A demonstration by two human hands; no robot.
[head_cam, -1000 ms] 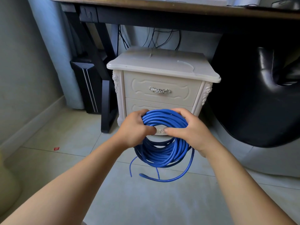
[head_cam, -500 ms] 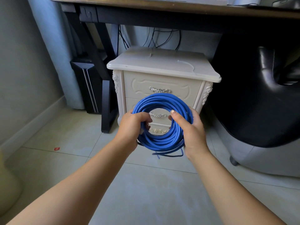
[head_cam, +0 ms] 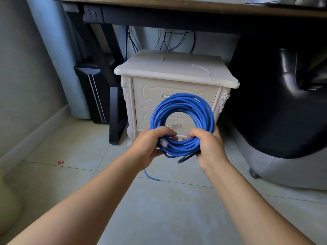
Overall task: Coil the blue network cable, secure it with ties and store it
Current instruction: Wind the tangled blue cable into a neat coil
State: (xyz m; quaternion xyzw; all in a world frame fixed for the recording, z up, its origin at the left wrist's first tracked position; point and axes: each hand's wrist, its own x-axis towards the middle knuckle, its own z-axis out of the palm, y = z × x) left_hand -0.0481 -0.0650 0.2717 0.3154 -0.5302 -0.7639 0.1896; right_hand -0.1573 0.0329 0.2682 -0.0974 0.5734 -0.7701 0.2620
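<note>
Gripping the springy, lightweight blue network cable coil [head_cam: 182,121] at its seven and five o'clock, the left hand [head_cam: 150,147] and right hand [head_cam: 208,147] curled closed around it before the cream nightstand [head_cam: 177,75], bundled strands likely best held there.

Soft daylight, dim under desk, edges warped.

Cream nightstand [head_cam: 177,71] under a desk [head_cam: 177,7], black chair [head_cam: 283,103] beside, red scrap [head_cam: 61,162] on the floor
</note>
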